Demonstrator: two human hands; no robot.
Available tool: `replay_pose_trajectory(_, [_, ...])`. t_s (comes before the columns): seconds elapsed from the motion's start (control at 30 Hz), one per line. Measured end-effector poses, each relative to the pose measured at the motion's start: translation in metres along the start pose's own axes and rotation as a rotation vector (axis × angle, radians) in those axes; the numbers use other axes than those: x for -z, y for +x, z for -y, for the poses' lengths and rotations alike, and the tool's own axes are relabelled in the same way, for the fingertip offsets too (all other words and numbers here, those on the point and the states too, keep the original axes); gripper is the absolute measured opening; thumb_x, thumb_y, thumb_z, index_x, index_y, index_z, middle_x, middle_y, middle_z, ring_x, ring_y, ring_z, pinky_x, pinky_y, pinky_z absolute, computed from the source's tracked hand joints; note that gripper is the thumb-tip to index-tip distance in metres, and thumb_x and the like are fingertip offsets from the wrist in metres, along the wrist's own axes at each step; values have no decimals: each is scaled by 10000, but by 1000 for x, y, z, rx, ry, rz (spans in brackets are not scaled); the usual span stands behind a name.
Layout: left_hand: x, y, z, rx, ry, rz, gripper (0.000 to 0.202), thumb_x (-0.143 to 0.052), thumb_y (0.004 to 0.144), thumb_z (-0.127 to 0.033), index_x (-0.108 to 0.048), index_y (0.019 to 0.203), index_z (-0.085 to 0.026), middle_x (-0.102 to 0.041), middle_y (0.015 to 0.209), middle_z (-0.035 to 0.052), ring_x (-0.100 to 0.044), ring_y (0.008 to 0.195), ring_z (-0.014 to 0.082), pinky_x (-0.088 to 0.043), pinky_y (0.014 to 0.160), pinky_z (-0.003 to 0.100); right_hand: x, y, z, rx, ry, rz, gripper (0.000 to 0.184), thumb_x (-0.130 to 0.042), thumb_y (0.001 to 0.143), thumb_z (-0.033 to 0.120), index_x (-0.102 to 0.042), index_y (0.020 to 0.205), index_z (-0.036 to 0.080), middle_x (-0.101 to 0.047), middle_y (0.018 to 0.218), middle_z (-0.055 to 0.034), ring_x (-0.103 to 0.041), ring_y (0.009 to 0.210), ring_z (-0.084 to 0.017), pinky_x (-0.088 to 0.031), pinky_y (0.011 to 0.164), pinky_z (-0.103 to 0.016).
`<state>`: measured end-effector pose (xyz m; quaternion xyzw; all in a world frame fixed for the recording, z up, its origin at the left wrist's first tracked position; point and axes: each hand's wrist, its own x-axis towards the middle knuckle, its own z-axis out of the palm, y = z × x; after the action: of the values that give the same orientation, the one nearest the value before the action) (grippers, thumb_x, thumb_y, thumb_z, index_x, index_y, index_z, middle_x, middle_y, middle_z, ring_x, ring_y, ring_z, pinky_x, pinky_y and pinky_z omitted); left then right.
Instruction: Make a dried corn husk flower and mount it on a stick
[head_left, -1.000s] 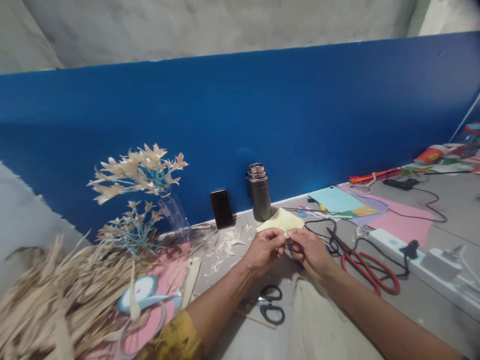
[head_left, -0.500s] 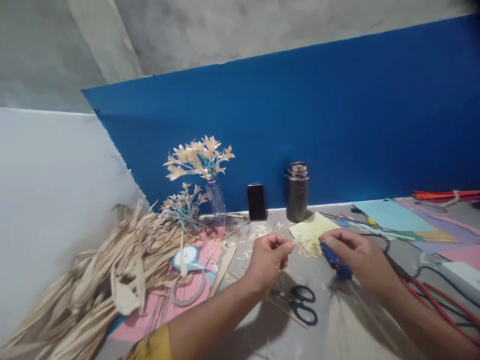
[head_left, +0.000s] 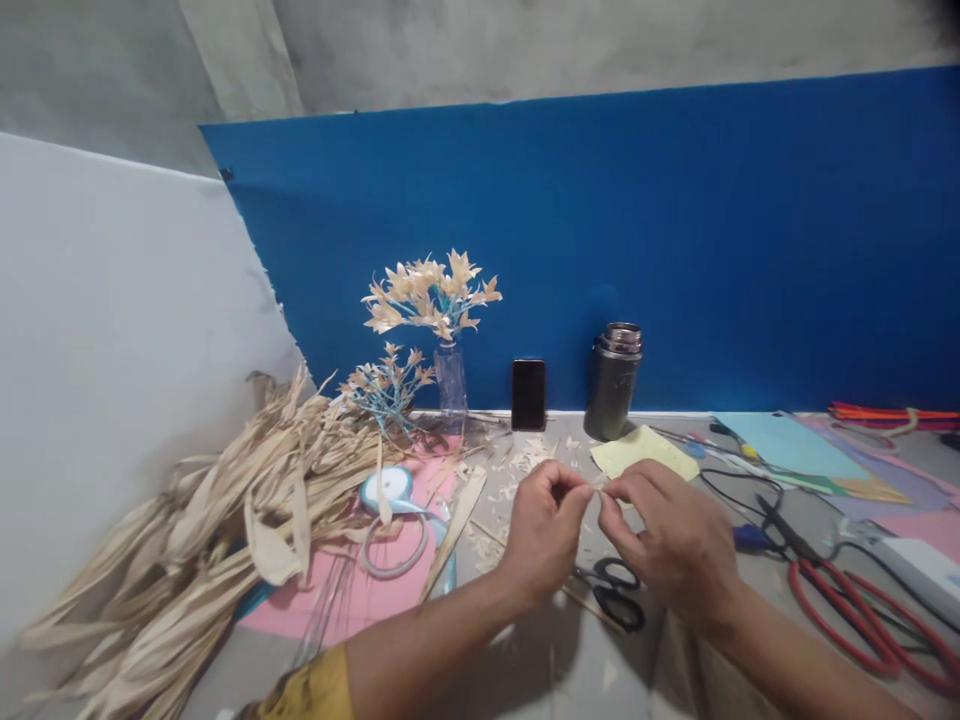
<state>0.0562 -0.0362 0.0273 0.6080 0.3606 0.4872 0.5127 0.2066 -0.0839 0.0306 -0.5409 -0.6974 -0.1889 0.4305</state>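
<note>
My left hand [head_left: 544, 530] and my right hand [head_left: 667, 540] meet above the grey table [head_left: 525, 680], fingertips pinching one small pale husk piece [head_left: 598, 487] between them. Black scissors [head_left: 619, 595] lie on the table just under my hands. Behind my fingers lies a yellow paper sheet [head_left: 643, 452]. A blue glue gun [head_left: 750, 538] rests on the table to the right of my right hand.
A heap of dry husk strips [head_left: 225, 530] covers the left side over pink paper [head_left: 360, 600], with a tape roll [head_left: 390, 492]. Husk flowers in a bottle [head_left: 442, 310], a phone [head_left: 528, 394] and a metal flask [head_left: 615, 380] stand against the blue board. Red-handled shears [head_left: 847, 600], cables, coloured papers lie right.
My right hand set down the blue glue gun and came back to my left hand, both now pinching the small piece. The view swung slightly right and down.
</note>
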Motion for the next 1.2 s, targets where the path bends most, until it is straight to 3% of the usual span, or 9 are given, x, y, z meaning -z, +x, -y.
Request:
replay_pose_trajectory(0.07, [5,2,2,45,-68,33,160,-731,763,-277,-655,679,-163,-568,576,-13,-476,534,113,-367,549,250,4,3,-2,-31,96,63,173,-595,885,262,-653,726,228,-689,741,-43,-606,654,-183,-385,587,-300])
replay_pose_trajectory(0.17, [18,8,9,147,-192,35,240,-806,713,-342,-676,676,-143,-541,526,-25,-458,493,90,-346,523,231,16,13,-17,-211,276,138,190,-574,922,346,-691,823,235,-711,774,-36,-594,620,-181,-417,576,-298])
replay_pose_trajectory(0.3, [39,18,24,326,-454,-17,415,-917,585,-432,-663,712,-130,-558,608,-39,-422,459,31,-313,470,181,18,26,-49,-355,239,252,281,-538,934,429,-694,798,238,-716,734,-28,-627,675,-214,-433,628,-312])
replay_pose_trajectory(0.47, [56,30,38,417,-614,-51,414,-956,565,-329,-638,719,-114,-576,665,-42,-404,457,2,-345,443,151,-19,46,-80,-276,-52,704,334,-405,992,325,-698,874,218,-768,892,-58,-681,802,-215,-424,662,-285])
replay_pose_trajectory(0.53, [61,34,41,441,-631,-65,359,-934,613,-270,-637,730,-106,-591,690,-32,-415,463,4,-359,441,151,-40,56,-85,-244,-107,779,287,-451,970,275,-728,927,211,-777,979,-73,-690,871,-225,-409,664,-278])
replay_pose_trajectory(0.67, [68,37,47,483,-671,-95,265,-869,710,-198,-623,741,-103,-591,702,-27,-420,463,8,-351,432,153,-77,72,-93,-203,-163,902,179,-584,875,218,-763,880,225,-787,956,-65,-705,874,-235,-397,647,-271])
replay_pose_trajectory(0.93, [70,36,58,515,-706,-98,300,-882,679,-209,-612,766,-109,-586,709,-26,-424,460,16,-334,426,165,-128,74,-113,-184,-310,930,322,-573,840,129,-752,1101,193,-716,1153,-167,-687,1016,-302,-455,792,-339])
replay_pose_trajectory(1.07, [70,36,62,519,-706,-89,344,-904,645,-231,-604,771,-117,-578,710,-30,-427,463,17,-324,428,163,-137,70,-116,-213,-219,900,226,-584,837,135,-769,963,164,-698,1090,-177,-654,1042,-320,-447,810,-356])
replay_pose_trajectory(1.2, [70,36,61,523,-717,-87,359,-908,646,-246,-592,765,-122,-557,700,-42,-420,459,15,-314,429,161,-131,73,-115,-301,-17,847,117,-631,806,180,-733,751,162,-695,990,-140,-630,992,-293,-435,777,-335])
